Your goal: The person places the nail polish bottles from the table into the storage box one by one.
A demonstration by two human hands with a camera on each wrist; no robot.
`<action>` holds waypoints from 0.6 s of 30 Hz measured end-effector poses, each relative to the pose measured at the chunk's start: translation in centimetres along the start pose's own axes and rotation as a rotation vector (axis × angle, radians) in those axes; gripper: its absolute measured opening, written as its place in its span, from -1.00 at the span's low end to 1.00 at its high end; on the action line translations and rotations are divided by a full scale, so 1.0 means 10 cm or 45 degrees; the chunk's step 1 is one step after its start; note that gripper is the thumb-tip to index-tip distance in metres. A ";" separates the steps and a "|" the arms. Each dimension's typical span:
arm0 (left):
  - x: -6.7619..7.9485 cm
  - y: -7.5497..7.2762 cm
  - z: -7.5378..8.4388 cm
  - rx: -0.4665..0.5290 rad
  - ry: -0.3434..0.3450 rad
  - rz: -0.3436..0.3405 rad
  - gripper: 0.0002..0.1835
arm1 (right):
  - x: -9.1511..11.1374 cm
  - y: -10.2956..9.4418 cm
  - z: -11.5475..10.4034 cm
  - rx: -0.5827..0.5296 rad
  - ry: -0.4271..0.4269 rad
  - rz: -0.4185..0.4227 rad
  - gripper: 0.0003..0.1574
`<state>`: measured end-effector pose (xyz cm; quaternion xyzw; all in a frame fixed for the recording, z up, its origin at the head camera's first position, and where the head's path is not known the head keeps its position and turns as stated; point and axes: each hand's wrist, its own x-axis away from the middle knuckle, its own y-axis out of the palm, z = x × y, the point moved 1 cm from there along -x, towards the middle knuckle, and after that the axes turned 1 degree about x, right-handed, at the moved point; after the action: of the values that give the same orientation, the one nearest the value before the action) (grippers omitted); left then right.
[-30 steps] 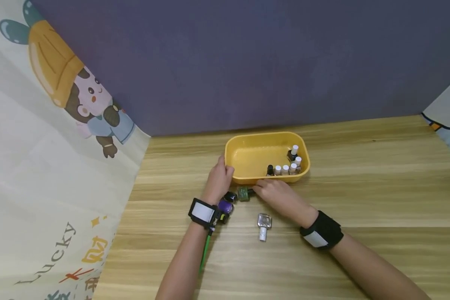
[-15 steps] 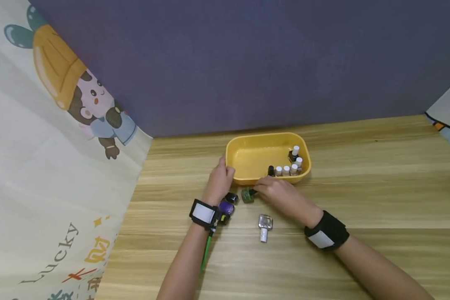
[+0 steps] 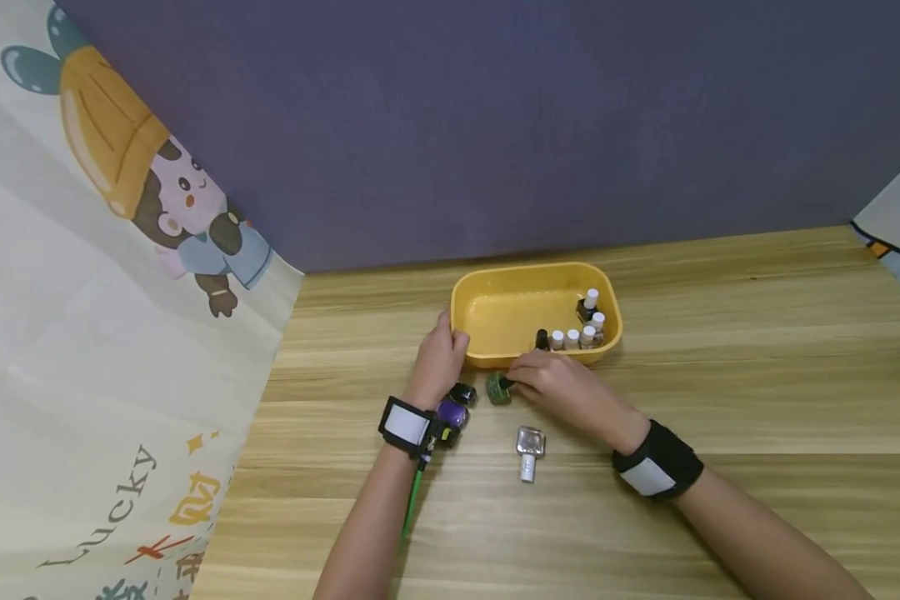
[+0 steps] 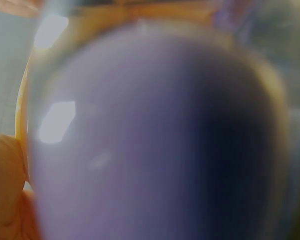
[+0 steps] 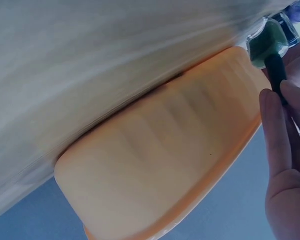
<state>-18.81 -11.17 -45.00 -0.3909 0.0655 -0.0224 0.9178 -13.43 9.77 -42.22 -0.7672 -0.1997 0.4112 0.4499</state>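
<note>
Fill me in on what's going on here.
A person's left hand grips the left end of the yellow tray. The right hand pinches a green bottle by its black cap, outside the tray. Six bottles show inside; dark, purple and clear ones are on the table.

L hand (image 3: 437, 362) grips, R hand (image 3: 570, 392) pinches, arms (image 3: 363, 521) fwd.
</note>
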 end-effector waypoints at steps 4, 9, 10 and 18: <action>0.00 0.00 0.01 0.002 -0.001 0.012 -0.46 | 0.01 -0.01 0.00 0.010 -0.002 0.001 -0.78; 0.00 -0.02 0.00 -0.009 0.002 0.023 -0.47 | -0.01 -0.01 0.00 0.012 -0.005 0.018 -0.77; 0.00 -0.02 0.00 -0.009 0.004 0.028 -0.48 | -0.02 -0.01 0.01 0.012 -0.008 0.024 -0.77; 0.00 -0.01 0.00 0.013 -0.009 0.004 -0.45 | 0.00 -0.08 -0.01 0.022 -0.002 0.040 -0.76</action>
<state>-18.85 -11.24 -44.98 -0.3863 0.0628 -0.0198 0.9200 -13.33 10.09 -41.51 -0.7659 -0.1845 0.4207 0.4499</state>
